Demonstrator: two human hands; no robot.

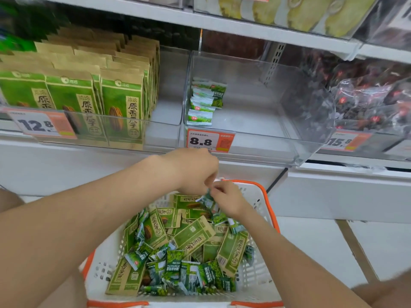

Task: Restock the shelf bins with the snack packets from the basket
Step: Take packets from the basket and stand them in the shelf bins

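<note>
A white basket with orange rim [270, 210] stands below the shelf, full of small green snack packets [175, 272] and larger green-and-tan sunflower seed bags [193, 236]. Above its far end, my left hand [195, 170] and my right hand [229, 198] meet at one small green packet [208, 200]. My right hand's fingers pinch it. My left hand's fingers are curled down at its top edge. The clear middle bin [278, 143] on the shelf holds a short row of small green packets [203, 103] at its left side.
The left bin [164, 127] is packed with upright seed bags [73, 96]. The right bin [367, 107] holds dark red packets. Price tags reading 12.8 [40, 125], 8.8 [210, 141] and 15.8 [342, 142] hang on the bin fronts. Another shelf runs overhead.
</note>
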